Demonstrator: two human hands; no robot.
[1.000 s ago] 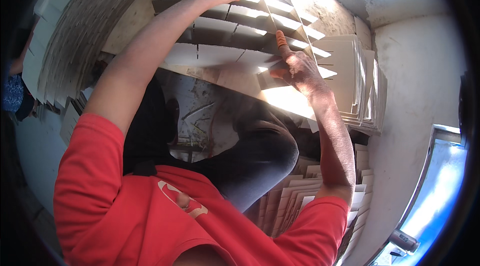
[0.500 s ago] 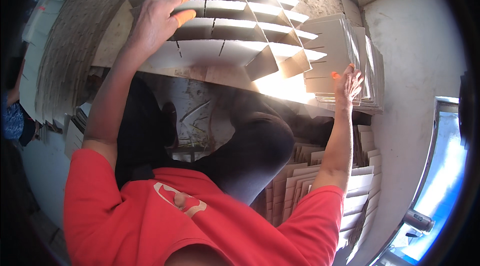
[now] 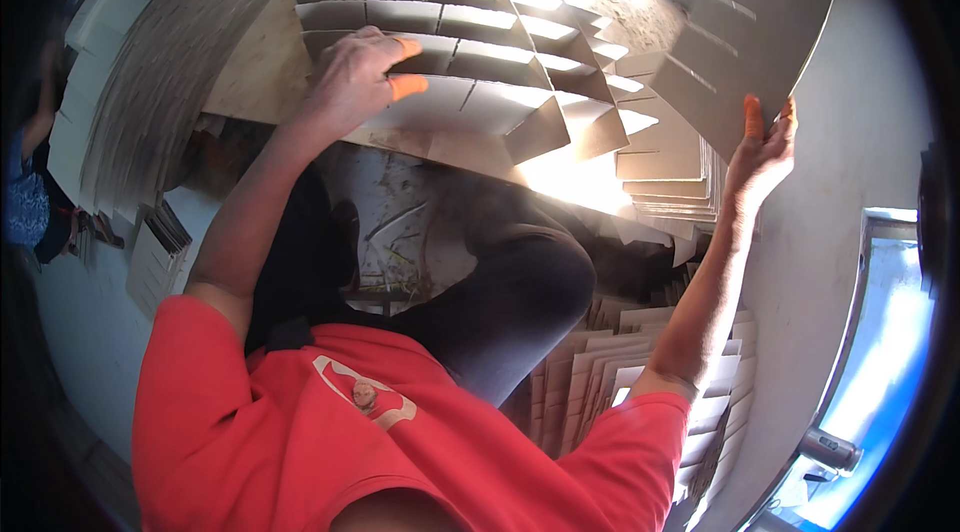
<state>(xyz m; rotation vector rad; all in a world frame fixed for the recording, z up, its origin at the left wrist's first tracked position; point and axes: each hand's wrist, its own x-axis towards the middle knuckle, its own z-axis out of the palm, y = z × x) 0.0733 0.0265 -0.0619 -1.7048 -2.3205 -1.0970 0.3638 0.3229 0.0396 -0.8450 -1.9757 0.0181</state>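
Observation:
My right hand (image 3: 762,157), with orange finger covers, pinches the lower edge of a slotted cardboard divider sheet (image 3: 752,37). That sheet is raised and tilted above a stack of similar cardboard sheets (image 3: 660,147). My left hand (image 3: 362,82) lies over the near left part of a cardboard divider grid (image 3: 500,97). Its orange-covered thumb and forefinger point right and stand apart at the top edges of the strips; the other fingers are partly hidden. Several long strips stand upright in the grid, with two cross pieces slotted through them toward the right.
Tall cardboard stacks (image 3: 170,62) stand on the left. More slotted sheets (image 3: 590,382) are stored below the worktop (image 3: 450,154), on the right. A pale wall (image 3: 830,122) borders the right side, and another person's blue clothing (image 3: 28,197) shows at far left.
My right hand has lifted a divider sheet from the right-hand stack, up and to the right. My left hand has moved right and nearer, toward the grid's front strip.

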